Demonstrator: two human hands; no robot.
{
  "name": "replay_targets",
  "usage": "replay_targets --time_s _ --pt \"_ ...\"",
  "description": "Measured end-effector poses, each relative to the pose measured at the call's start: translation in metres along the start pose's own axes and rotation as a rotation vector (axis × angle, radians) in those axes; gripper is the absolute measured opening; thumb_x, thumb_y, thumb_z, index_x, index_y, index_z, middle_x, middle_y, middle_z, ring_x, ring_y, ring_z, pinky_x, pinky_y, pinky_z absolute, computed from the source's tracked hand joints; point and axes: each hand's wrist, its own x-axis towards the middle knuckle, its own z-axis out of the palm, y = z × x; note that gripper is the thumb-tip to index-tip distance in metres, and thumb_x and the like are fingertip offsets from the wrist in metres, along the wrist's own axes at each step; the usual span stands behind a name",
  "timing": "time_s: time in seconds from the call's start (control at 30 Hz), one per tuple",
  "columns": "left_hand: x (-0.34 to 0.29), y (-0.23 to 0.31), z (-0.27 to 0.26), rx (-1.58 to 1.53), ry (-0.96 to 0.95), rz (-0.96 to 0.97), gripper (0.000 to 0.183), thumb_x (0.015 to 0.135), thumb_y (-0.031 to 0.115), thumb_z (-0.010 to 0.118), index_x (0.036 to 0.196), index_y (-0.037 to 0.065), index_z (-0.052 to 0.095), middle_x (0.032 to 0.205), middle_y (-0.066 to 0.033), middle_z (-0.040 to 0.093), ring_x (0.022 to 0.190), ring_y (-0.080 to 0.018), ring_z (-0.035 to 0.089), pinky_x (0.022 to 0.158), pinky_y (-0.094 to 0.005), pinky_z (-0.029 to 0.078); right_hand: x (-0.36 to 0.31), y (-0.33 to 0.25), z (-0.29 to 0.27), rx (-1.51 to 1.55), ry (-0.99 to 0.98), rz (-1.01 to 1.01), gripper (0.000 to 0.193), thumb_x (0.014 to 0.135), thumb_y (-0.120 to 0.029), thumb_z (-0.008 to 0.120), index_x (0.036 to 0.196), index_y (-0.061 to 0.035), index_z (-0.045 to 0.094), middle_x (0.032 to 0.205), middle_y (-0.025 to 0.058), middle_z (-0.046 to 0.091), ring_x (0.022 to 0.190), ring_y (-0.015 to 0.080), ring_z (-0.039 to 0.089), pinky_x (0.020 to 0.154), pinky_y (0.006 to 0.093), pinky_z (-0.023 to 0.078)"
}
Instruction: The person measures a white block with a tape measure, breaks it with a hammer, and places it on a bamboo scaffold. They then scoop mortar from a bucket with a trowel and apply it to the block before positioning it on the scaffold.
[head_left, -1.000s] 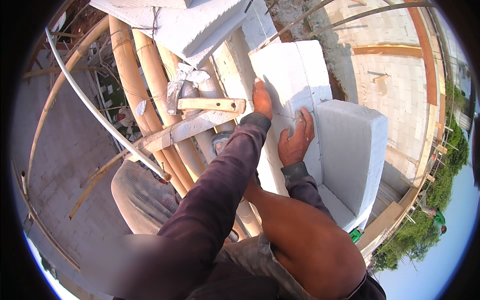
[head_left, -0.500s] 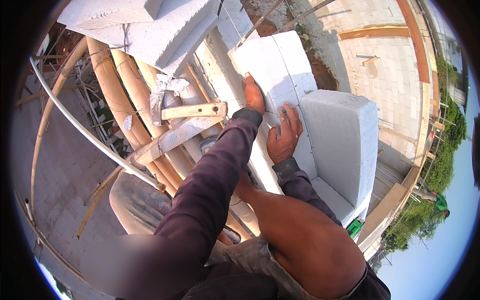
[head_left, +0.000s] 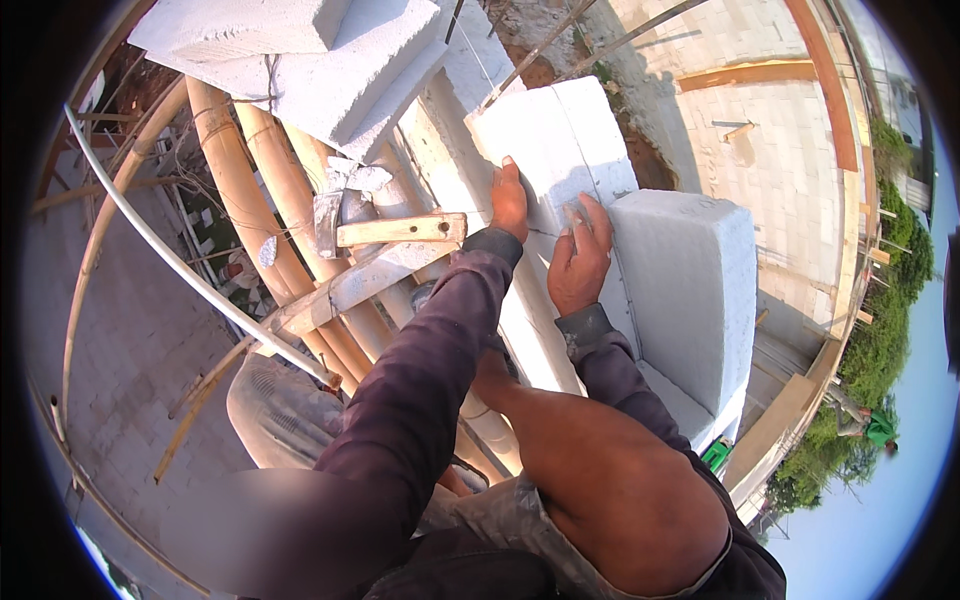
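Note:
My left hand [head_left: 509, 203] rests against the left edge of a white lightweight concrete block [head_left: 550, 125], its fingers stretched out. Farther right, my right hand [head_left: 583, 262] lies on the pale block face with its fingers extended and holds nothing. Just right of it stands a thick grey-white block [head_left: 690, 285], upright on its edge. Left of my left wrist, a tool with a flat wooden handle [head_left: 400, 230] and a metal head [head_left: 327, 225] lies across the bamboo.
Bamboo poles [head_left: 235, 190] form a scaffold on the left, with a white pipe [head_left: 185, 265] curving across. More white slabs [head_left: 290, 75] are stacked at the upper left. A green object [head_left: 716, 453] sits by the wall. At the far right is a person in green [head_left: 880, 430].
My right hand has slid slightly up and to the right along the block, its fingers now closer together. My left hand stays at the block edge. The view has shifted a little.

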Motion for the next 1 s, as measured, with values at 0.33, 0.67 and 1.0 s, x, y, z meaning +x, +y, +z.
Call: replay_targets --time_s 0.33,0.67,1.0 --pt "-0.069 0.037 -0.003 0.038 -0.194 0.129 0.105 0.091 0.049 0.069 0.157 -0.006 0.010 0.160 -0.0285 0.022 0.146 -0.0353 0.029 0.117 -0.0412 0.028 0.164 0.007 0.025 -0.012 -0.205 -0.135 0.036 0.082 -0.006 0.070 0.118 -0.0052 0.071 0.116 0.0176 0.062 0.107 0.0364 0.062 0.094 0.0416 0.050" --pt "-0.049 0.033 0.002 0.240 -0.204 0.230 0.110 0.086 0.036 0.080 0.156 -0.006 0.007 0.154 -0.0309 0.031 0.140 -0.0384 0.039 0.111 -0.0442 0.037 0.175 0.017 0.041 -0.064 -0.291 -0.115 0.038 0.078 -0.015 0.078 0.115 -0.0118 0.074 0.116 0.0154 0.061 0.113 0.0357 0.056 0.095 0.0448 0.048" --pt "-0.050 0.027 0.005 0.604 -0.086 0.527 0.088 0.092 0.026 0.070 0.152 -0.013 0.017 0.147 -0.0377 0.039 0.136 -0.0466 0.043 0.114 -0.0439 0.036 0.170 0.015 0.029 0.092 -0.277 -0.035 0.043 0.080 -0.010 0.076 0.122 -0.0091 0.069 0.113 0.0170 0.060 0.106 0.0356 0.059 0.093 0.0430 0.048"
